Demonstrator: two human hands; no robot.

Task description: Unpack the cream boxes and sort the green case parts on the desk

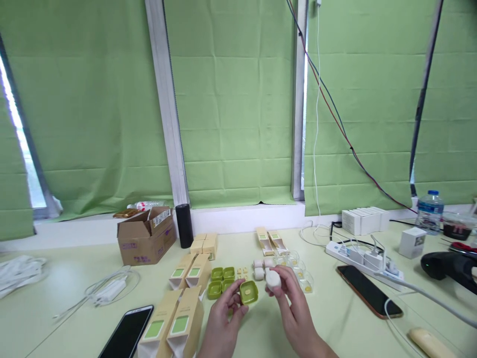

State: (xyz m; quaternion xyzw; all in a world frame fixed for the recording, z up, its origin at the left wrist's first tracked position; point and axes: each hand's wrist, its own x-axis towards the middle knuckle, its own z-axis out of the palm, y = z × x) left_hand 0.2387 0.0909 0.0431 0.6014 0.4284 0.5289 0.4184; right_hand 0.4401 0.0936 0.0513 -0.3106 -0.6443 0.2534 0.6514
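A small square green cup (pixel 254 297) is gripped in the fingers of my left hand (pixel 223 318), its opening tilted toward me and a small pale piece inside at its base. My right hand (pixel 296 311) pinches a small rounded white piece (pixel 273 280) just to the right of the cup, apart from it. Several matching green cups (pixel 216 273) stand on the table behind my left hand. Behind the gap between my hands lie small yellowish pieces (pixel 243 272), white and pinkish cylinders (pixel 258 273), and clear domed plastic pieces (pixel 307 284).
Cream cartons with green labels (pixel 186 323) stand at left, with more cartons (pixel 204 243) farther back. A cardboard box (pixel 143 246) and black cylinder (pixel 184 226) are near the wall. Phones (pixel 128 332) (pixel 368 292) flank the work area. A cabled power strip (pixel 363 261) lies right.
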